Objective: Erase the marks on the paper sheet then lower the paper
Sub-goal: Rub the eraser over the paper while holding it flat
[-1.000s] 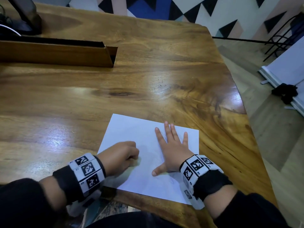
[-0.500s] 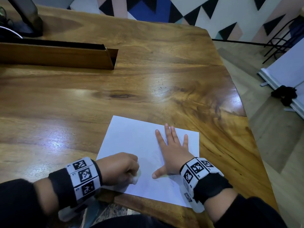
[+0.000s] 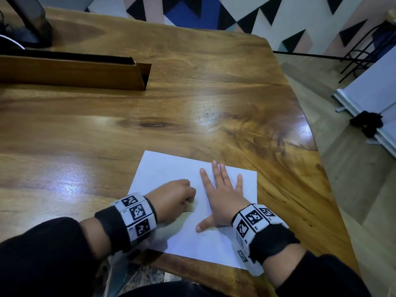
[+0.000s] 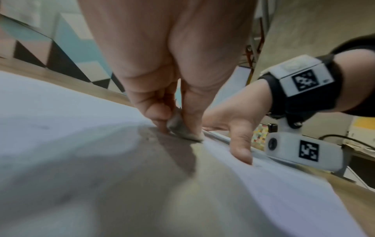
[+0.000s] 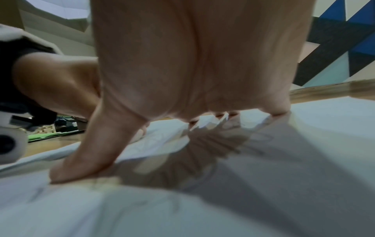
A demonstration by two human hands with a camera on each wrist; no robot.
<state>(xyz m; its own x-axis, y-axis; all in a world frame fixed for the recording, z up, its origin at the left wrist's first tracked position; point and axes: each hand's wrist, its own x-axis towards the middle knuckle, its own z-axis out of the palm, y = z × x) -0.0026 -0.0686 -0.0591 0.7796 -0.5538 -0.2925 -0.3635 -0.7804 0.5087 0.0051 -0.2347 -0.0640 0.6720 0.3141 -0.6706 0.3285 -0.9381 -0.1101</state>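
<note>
A white paper sheet [image 3: 171, 170] lies flat near the front edge of the wooden table [image 3: 192, 99]. My left hand [image 3: 173, 200] is curled over the sheet's left half and pinches a small grey-white eraser [image 4: 180, 129] against the paper [image 4: 61, 128]. A short dark pencil mark [image 3: 190, 210] shows just right of that hand. My right hand [image 3: 222, 194] lies flat on the sheet's right half, fingers spread, thumb [image 5: 85, 154] pressed on the paper [image 5: 304, 128]. Faint pencil lines show near the thumb in the right wrist view.
A long wooden tray [image 3: 75, 71] stands at the back left, with a dark monitor stand [image 3: 32, 22] behind it. The table's right edge curves off toward the floor [image 3: 353, 189]. A white board [image 3: 375, 93] and a black bundle [image 3: 366, 123] sit on the floor at right.
My left hand has slid toward me and then back up the sheet with the eraser. The right hand has stayed flat on the paper.
</note>
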